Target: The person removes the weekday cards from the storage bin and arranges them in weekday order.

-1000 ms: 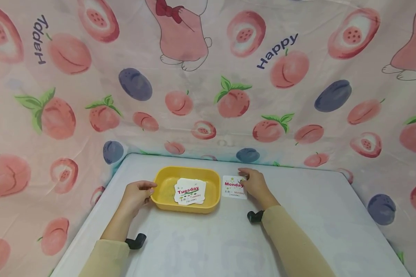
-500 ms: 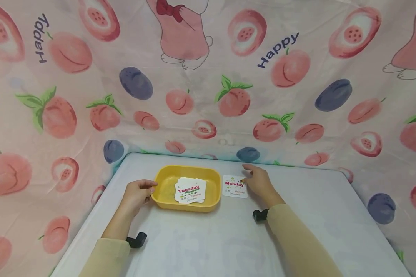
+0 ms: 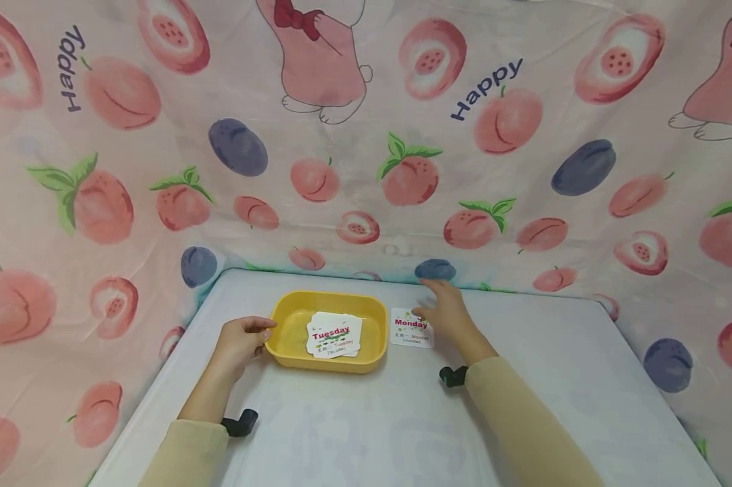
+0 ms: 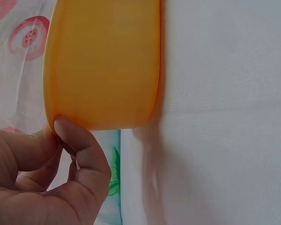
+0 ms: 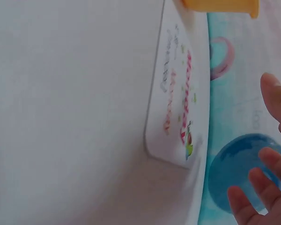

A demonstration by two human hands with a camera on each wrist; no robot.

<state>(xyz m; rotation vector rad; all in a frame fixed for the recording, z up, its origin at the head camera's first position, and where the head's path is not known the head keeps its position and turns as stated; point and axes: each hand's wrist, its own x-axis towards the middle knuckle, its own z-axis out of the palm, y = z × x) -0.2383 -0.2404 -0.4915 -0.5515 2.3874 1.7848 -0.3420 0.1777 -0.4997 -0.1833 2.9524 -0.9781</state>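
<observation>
At the left end of the yellow tray (image 3: 326, 366), my left hand (image 3: 238, 346) pinches the rim between thumb and fingers. The left wrist view shows this grip at the corner of the tray's smooth wall (image 4: 103, 70). A small pile of white cards lies inside, topped by the Tuesday card (image 3: 335, 336). Just right of the tray, the Monday card (image 3: 411, 337) lies face up on the table. My right hand (image 3: 454, 320) hovers over that card's upper right corner, holding nothing. In the right wrist view its fingers (image 5: 260, 185) are spread apart, away from the card.
A white-covered table (image 3: 366, 433) carries the tray and cards. Behind it and along the sides hangs a pink curtain (image 3: 354, 176) printed with peaches, plums and rabbits. Black wrist mounts (image 3: 241, 424) sit on both forearms.
My right hand has lifted off the Monday card, drawing right and then back over its corner with fingers spreading. The card stays in place. My left hand and the tray have not moved.
</observation>
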